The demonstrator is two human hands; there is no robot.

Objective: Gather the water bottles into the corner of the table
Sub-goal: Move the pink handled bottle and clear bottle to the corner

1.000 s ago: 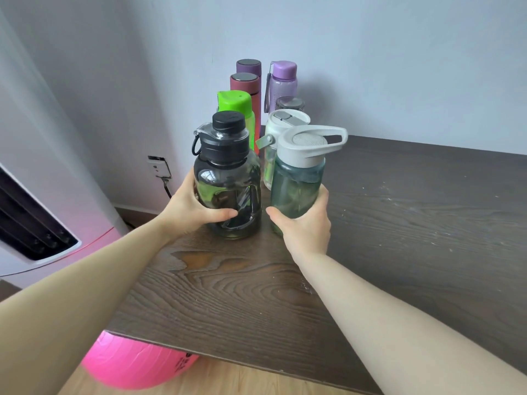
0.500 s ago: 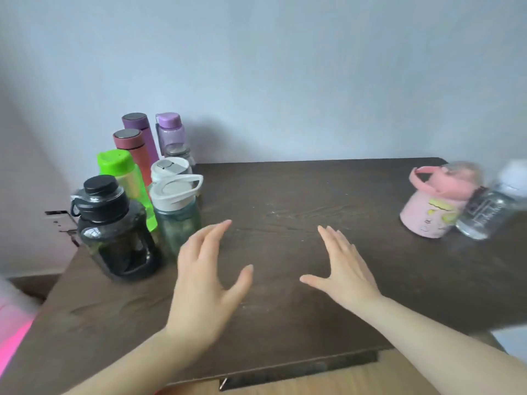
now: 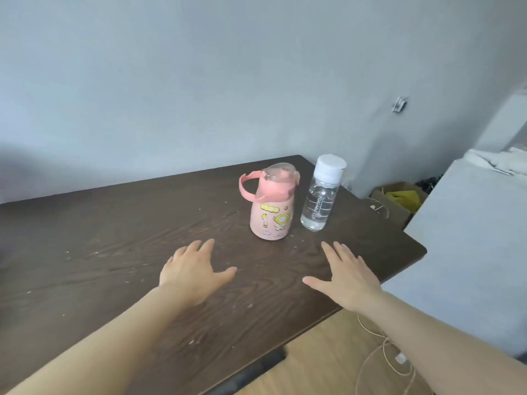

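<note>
Two bottles stand near your table's [image 3: 114, 238] right end: a pink bottle [image 3: 272, 213], contents hidden, just beside a clear bottle [image 3: 319, 205], apparently empty. Your left hand [image 3: 192, 273] and right hand [image 3: 346, 276] hover open, holding nothing.
</note>
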